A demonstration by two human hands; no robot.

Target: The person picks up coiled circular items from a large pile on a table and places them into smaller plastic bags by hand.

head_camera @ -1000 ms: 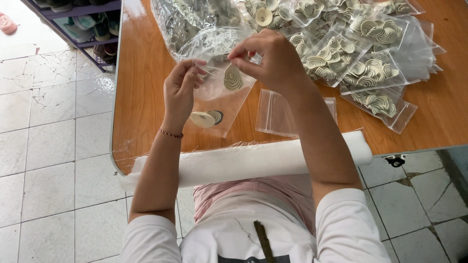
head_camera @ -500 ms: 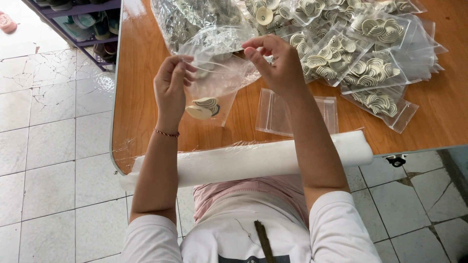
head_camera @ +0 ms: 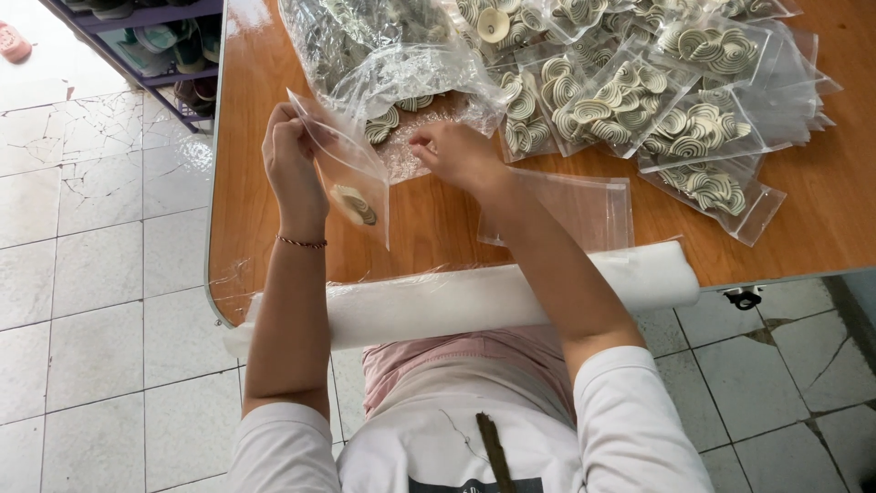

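Observation:
My left hand [head_camera: 290,160] pinches the top edge of a small clear plastic bag [head_camera: 351,178] that hangs over the wooden table [head_camera: 438,219]; a few pale spiral shell-like pieces [head_camera: 354,204] lie in its bottom. My right hand [head_camera: 453,152] reaches into the mouth of a large crinkled clear bag [head_camera: 401,78] full of loose spiral pieces, fingers curled at the pile; whether they hold a piece is hidden. An empty flat clear bag [head_camera: 584,205] lies under my right forearm.
Several filled small bags of spiral pieces [head_camera: 693,119] are heaped at the table's back right. A white foam roll [head_camera: 474,297] lies along the table's near edge. A shelf with shoes [head_camera: 155,41] stands on the tiled floor at the upper left.
My right hand let go of the small bag and moved to the big bag's opening. The left hand now holds the small bag alone, lowered slightly.

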